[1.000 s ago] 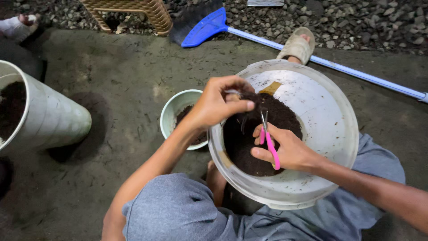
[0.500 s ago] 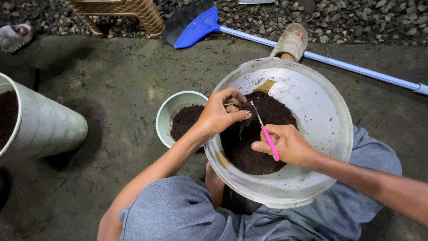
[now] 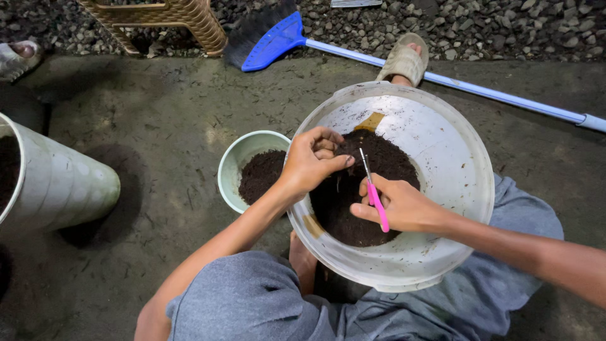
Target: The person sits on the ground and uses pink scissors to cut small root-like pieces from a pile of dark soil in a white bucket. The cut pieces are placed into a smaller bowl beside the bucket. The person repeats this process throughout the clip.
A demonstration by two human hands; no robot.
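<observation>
White basin (image 3: 442, 126) tilts on the lap beneath both hands, dark soil (image 3: 363, 202) heaped at its bottom. Tall white pot (image 3: 57, 183) lies well left of the left hand. Blue broom (image 3: 278, 41) crosses the ground beyond the hands. Small green pot (image 3: 243, 155) of soil sits just left of the left wrist. Left hand (image 3: 309, 161) is curled, fingertips pinching soil over the heap. Right hand (image 3: 401, 205) grips pink scissors (image 3: 374, 192), blades pointing up toward the left fingers.
</observation>
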